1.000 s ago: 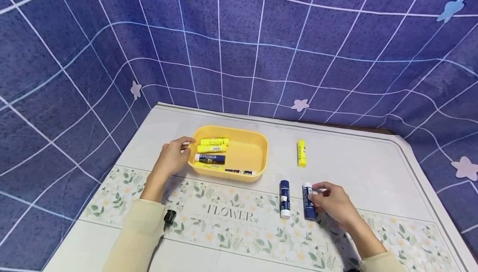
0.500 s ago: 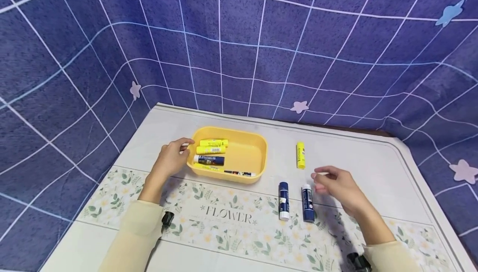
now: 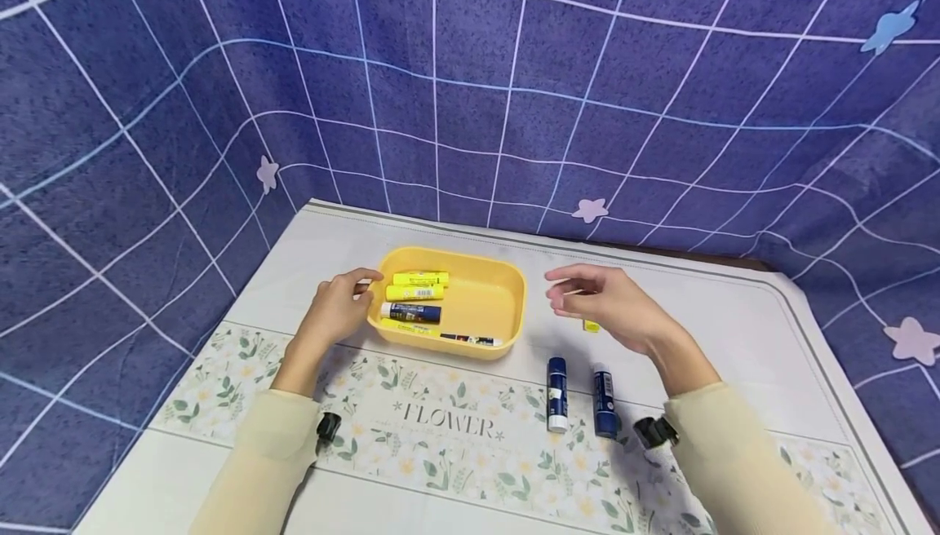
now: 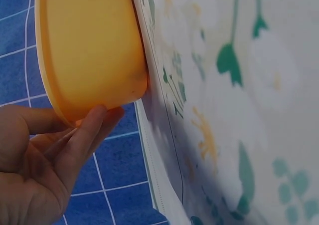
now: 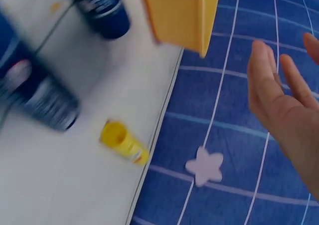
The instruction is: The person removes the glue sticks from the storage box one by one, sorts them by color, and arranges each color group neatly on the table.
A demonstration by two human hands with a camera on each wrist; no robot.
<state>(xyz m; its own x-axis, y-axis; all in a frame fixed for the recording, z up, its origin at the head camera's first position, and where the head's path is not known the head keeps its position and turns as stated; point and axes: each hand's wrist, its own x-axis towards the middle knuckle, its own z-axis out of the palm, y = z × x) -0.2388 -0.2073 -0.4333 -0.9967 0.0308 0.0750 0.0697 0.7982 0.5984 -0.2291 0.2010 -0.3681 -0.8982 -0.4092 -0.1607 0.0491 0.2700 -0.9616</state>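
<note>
My left hand (image 3: 338, 311) pinches the left end of a yellow plastic bin (image 3: 481, 307) by its rim; the left wrist view shows thumb and fingers on either side of that rim. Inside lie several yellow glue sticks (image 3: 414, 293), a dark blue glue stick (image 3: 411, 312) and a slim dark-and-white stick (image 3: 470, 340). To the right of the bin my right hand (image 3: 617, 307) hovers with fingers extended, holding nothing. It partly hides a small yellow glue stick (image 3: 591, 326), which the right wrist view shows whole, lying apart from the hand.
Two dark blue glue sticks lie side by side near the front: the left one (image 3: 557, 396) has its white end toward me, the right one (image 3: 605, 402) its blue end. A white floral cover (image 3: 448, 421) spreads over the table. Behind hangs a blue gridded cloth (image 3: 470, 111).
My right hand has let go of the right-hand blue glue stick, lifted away, and moved up and left over the yellow glue stick. The left hand and bin stay nearly still.
</note>
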